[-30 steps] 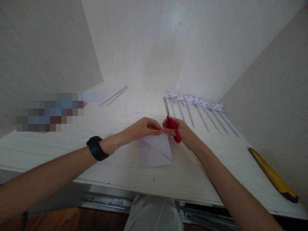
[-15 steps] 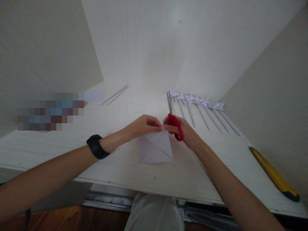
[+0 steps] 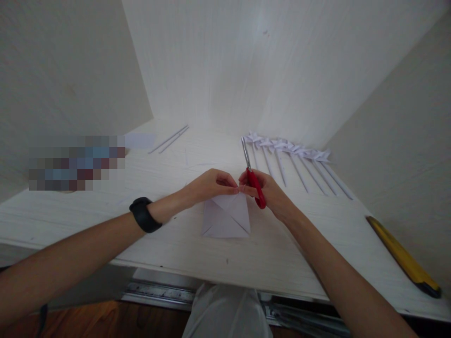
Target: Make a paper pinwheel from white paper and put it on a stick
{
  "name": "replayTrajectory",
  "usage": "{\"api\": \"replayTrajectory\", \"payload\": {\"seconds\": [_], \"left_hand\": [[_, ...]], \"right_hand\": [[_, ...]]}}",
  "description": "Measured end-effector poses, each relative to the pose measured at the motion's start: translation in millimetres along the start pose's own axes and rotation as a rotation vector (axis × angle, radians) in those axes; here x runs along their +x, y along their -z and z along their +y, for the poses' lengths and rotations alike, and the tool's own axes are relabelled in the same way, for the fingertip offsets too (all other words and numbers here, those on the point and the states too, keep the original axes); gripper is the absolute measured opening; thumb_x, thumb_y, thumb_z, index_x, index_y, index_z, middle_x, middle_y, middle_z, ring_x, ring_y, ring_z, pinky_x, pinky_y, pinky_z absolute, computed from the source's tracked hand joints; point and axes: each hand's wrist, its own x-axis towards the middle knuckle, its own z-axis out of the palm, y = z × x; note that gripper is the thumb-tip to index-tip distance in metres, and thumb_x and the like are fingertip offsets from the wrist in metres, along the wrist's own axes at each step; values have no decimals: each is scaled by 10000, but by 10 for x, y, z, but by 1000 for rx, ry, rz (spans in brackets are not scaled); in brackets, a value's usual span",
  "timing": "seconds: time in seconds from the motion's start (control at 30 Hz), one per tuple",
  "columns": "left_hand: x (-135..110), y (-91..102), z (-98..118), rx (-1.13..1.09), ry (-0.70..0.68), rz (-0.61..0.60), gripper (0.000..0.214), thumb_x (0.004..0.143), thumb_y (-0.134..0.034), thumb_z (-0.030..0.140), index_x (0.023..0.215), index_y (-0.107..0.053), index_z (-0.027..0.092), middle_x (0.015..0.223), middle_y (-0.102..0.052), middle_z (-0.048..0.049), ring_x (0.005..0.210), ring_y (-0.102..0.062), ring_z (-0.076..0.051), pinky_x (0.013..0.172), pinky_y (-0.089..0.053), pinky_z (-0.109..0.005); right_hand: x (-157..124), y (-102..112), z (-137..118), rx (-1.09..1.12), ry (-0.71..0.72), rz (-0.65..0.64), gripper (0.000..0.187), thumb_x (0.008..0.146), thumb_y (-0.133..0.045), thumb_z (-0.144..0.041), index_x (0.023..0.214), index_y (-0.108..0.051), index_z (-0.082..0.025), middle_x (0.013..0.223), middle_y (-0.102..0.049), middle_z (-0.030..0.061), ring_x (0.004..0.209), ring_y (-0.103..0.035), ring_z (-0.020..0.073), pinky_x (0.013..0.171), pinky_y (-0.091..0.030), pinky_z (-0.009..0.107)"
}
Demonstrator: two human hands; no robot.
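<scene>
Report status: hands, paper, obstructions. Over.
Left grip pinching far corner of paper square. Right grip holding red scissors, blades shut, fingertips at same corner. Pinwheels beyond, apart from the work.

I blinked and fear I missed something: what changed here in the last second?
Hardly anything: the red scissors in the right hand wobbled upright, then leaned left again. That hand and the left hand keep pinching the top corner of the paper; pinwheels unmoved.

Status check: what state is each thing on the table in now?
Paper: on table, creased diagonally, far corner pinched by left hand and right hand.
Scissors: in right hand, blades together, pointing away.
Pinwheels: lying in a row.
Sticks: two, lying side by side.
Yellow tool: lying at right edge, untouched.
</scene>
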Motion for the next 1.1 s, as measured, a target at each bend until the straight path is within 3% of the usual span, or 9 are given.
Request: {"api": "replayTrajectory", "payload": {"seconds": [0.33, 0.7, 1.1], "left_hand": [[13, 9, 34, -1, 17, 28, 158, 610, -734, 274, 676, -679, 141, 670, -678, -13, 651, -604, -135, 675, -443, -278], [2, -4, 42, 6, 42, 43, 138, 626, -725, 263, 661, -674, 140, 658, -659, -1, 629, -575, -115, 641, -410, -256], [18, 14, -15, 58, 14, 25, 194, 620, -717, 318, 665, -664, 137, 650, -645, -3, 621, -561, -121, 618, -395, -257]], "right_hand": [[5, -1, -7, 8, -10, 29, 256, 654, -721, -346, 789, -570, -189, 675, -514, -33, 564, -421, 87, 495, -302, 240], [12, -5, 18, 12, 19, 34, 216, 652, -725, -286, 773, -570, -198, 721, -542, -23, 645, -484, 110, 590, -372, 261], [5, -3, 0, 6, 3, 29, 236, 636, -725, -262, 794, -565, -186, 633, -503, -49, 569, -432, 91, 518, -323, 241]]}}
